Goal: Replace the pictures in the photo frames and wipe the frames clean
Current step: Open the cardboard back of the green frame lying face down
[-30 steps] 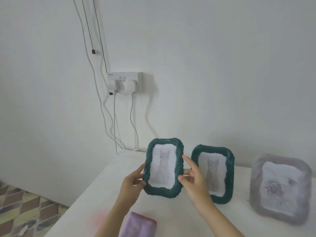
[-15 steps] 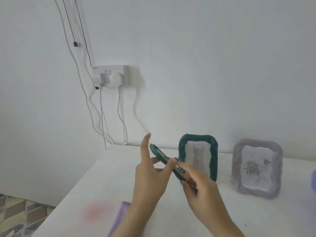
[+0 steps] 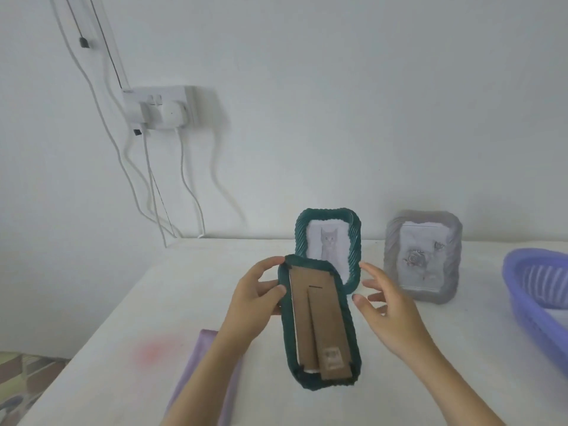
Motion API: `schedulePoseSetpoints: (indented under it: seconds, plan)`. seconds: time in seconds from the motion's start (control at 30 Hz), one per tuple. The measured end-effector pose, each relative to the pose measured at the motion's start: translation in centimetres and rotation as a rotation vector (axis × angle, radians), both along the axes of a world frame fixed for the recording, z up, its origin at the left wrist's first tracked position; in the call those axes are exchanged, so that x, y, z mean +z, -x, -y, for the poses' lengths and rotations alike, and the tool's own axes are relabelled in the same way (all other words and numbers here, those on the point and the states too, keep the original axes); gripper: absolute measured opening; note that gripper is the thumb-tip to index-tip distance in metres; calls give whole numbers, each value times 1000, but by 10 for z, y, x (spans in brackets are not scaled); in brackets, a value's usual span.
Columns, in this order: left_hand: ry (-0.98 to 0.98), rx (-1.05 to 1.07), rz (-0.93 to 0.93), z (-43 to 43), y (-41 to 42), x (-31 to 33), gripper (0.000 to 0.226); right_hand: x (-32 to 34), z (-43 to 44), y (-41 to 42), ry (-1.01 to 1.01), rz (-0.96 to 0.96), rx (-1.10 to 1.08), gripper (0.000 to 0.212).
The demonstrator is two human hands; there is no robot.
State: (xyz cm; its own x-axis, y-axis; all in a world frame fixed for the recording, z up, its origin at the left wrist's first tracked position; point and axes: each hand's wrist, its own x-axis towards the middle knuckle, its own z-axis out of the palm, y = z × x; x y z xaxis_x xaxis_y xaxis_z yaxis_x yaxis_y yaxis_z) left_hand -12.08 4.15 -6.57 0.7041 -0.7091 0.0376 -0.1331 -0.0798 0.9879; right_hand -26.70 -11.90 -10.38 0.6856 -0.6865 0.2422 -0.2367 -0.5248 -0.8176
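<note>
**Green frame held back-side up, left grip on it, right grip open beside it**

The left grip (image 3: 255, 299) holds the teal frame (image 3: 319, 332) by the upper part of its left edge. The thumb lies on the back of the rim, and the fingers curl round the top left corner. The frame is lifted off the bench (image 3: 101, 342) and tilted, with its back toward the camera and its top end pointing away. The brown cardboard backing (image 3: 301, 315) fills the back, with a long cardboard stand strut (image 3: 316, 339) running flat down its middle.

The right grip (image 3: 388, 309) is empty, with its fingers spread and relaxed. It sits just beside the frame's right edge. The thumb tip is very near the rim, though whether it touches cannot be told.

Behind the held frame, a second teal frame (image 3: 356, 241) stands upright on the bench near the wall, showing a cat picture (image 3: 329, 242). The held frame's top end overlaps its lower left corner in the view. To its right and apart from it stands a grey frame (image 3: 392, 256) with a rose picture (image 3: 422, 256). A purple basket (image 3: 522, 302) sits at the bench's right edge, partly out of view. A lilac cloth (image 3: 204, 361) lies flat on the bench under the left forearm, beside a faint pink stain (image 3: 153, 352). A white wall socket (image 3: 156, 109) with hanging cables is on the wall at the left.
</note>
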Motion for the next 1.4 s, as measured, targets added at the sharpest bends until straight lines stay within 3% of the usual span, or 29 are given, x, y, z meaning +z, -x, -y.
schedulePoseSetpoints:
  seconds: [0.1, 0.23, 0.4, 0.53, 0.7, 0.9, 1.13, 1.4]
  plan:
    - [15, -87, -95, 0, 0, -12, 39, -21, 3, 11, -232, -26, 9, 51]
    - [-26, -151, -123, 6, 0, -36, 38, -41, 1, 23, -317, 5, -83, 53]
    - [-103, -142, -73, 19, 3, -74, 36, -56, 1, 34, -233, -41, -162, 49]
    - [-142, -265, 11, 22, 13, -92, 59, -58, 4, 36, -140, -89, -208, 48]
    - [-444, -246, 381, 28, 18, -105, 76, -60, 8, 37, 22, -203, -186, 49]
    - [-429, -266, 534, 25, 22, -114, 74, -66, 6, 41, 109, -239, -175, 50]
    - [-556, -246, 749, 19, 26, -125, 122, -72, -4, 46, 234, -292, -30, 91]
    - [-627, -315, 948, 26, 19, -113, 114, -76, 4, 45, 192, -386, 69, 110]
